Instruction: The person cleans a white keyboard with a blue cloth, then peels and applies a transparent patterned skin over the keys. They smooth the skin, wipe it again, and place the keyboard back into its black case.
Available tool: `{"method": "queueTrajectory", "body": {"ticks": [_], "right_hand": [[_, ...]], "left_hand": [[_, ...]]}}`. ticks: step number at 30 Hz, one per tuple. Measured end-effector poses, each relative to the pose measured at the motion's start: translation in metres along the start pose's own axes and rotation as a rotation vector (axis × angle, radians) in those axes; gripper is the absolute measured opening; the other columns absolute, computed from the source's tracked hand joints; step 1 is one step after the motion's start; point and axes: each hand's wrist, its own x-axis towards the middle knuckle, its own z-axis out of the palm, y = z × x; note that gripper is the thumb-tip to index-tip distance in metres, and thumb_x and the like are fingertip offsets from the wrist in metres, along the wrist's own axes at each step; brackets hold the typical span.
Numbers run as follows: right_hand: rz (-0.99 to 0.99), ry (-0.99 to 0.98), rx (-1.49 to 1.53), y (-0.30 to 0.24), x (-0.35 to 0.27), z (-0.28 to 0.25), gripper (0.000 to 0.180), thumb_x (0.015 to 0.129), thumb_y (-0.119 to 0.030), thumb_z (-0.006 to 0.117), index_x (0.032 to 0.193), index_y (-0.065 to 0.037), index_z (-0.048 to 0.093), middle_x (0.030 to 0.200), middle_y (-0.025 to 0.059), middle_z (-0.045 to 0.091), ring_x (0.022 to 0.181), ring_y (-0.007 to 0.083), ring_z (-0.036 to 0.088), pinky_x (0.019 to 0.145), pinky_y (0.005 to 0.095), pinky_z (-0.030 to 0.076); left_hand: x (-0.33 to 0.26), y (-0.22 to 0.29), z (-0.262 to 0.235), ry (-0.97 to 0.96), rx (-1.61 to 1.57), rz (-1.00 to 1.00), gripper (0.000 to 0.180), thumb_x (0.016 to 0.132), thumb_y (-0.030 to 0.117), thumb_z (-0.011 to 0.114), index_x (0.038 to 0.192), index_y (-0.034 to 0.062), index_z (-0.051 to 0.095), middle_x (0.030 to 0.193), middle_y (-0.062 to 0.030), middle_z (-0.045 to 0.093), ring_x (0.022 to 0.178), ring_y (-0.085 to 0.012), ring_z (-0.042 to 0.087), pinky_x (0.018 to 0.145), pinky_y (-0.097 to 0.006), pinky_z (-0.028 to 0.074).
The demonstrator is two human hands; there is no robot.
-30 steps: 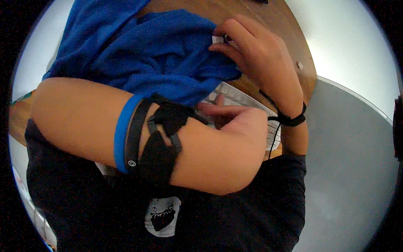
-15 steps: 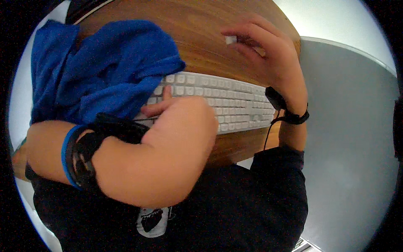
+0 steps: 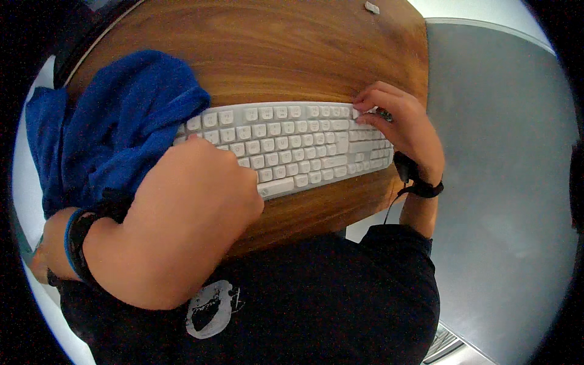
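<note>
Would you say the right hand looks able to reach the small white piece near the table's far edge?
Probably yes: the right hand rests at the keyboard's far right corner, and only bare wooden table lies between it and the white piece.

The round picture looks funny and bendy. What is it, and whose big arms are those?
It comes from a small camera worn on a person's head, looking down. Its wide lens bends straight edges. The arms are that person's own. On the wooden table lies a white keyboard. The left hand rests on its left part, beside a blue cloth that covers that end. The right hand touches the keys at its right end. Both wrists wear bands. A small white piece lies far off.
</note>
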Motion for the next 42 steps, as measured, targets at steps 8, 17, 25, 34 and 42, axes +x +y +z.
{"method": "queueTrajectory", "body": {"ticks": [8, 17, 25, 34, 42], "right_hand": [[-0.018, 0.002, -0.079, 0.004, 0.005, -0.001, 0.016, 0.084, -0.01, 0.083, 0.095, -0.005, 0.072, 0.098, 0.0092, 0.071, 0.096, 0.0354, 0.073, 0.083, 0.0448, 0.059], [-0.047, -0.182, 0.162, 0.035, 0.025, -0.008, 0.014, 0.084, -0.001, 0.085, 0.095, -0.002, 0.077, 0.098, 0.0087, 0.074, 0.095, 0.0258, 0.075, 0.078, 0.0367, 0.059], [-0.072, 0.437, -0.295, 0.083, 0.083, -0.036, 0.034, 0.097, -0.012, 0.078, 0.13, -0.007, 0.076, 0.126, 0.0153, 0.074, 0.114, 0.0371, 0.071, 0.098, 0.0447, 0.058], [-0.132, 0.364, -0.436, 0.125, 0.139, -0.026, 0.036, 0.098, -0.001, 0.073, 0.133, -0.01, 0.077, 0.123, 0.0119, 0.076, 0.114, 0.0293, 0.073, 0.097, 0.0385, 0.059], [-0.364, 0.204, -0.081, -0.068, 0.16, -0.002, 0.036, 0.093, -0.005, 0.078, 0.128, -0.008, 0.075, 0.114, 0.0136, 0.076, 0.108, 0.0303, 0.073, 0.091, 0.0391, 0.06]], "left_hand": [[0.003, -0.001, -0.015, -0.036, 0.068, 0.015, 0.01, 0.084, 0.014, 0.074, 0.081, 0.014, 0.084, 0.084, -0.0089, 0.079, 0.087, -0.0271, 0.078, 0.067, -0.038, 0.063], [0.013, 0.0, 0.022, 0.375, 0.189, 0.078, 0.039, 0.095, 0.016, 0.065, 0.131, 0.0071, 0.077, 0.146, -0.023, 0.066, 0.12, -0.04, 0.072, 0.074, -0.04, 0.067], [0.02, -0.009, 0.016, 0.248, 0.317, 0.213, 0.042, 0.098, 0.016, 0.061, 0.138, 0.0082, 0.074, 0.148, -0.0261, 0.065, 0.122, -0.0472, 0.07, 0.073, -0.039, 0.068], [0.032, -0.008, 0.037, 0.228, 0.062, 0.278, 0.031, 0.098, 0.02, 0.062, 0.118, 0.0027, 0.079, 0.127, -0.0264, 0.075, 0.122, -0.0446, 0.071, 0.098, -0.061, 0.061], [0.037, -0.014, 0.037, 0.256, 0.112, 0.338, 0.02, 0.088, 0.023, 0.069, 0.085, 0.0083, 0.082, 0.087, -0.0157, 0.079, 0.092, -0.0356, 0.077, 0.086, -0.056, 0.063]]}}
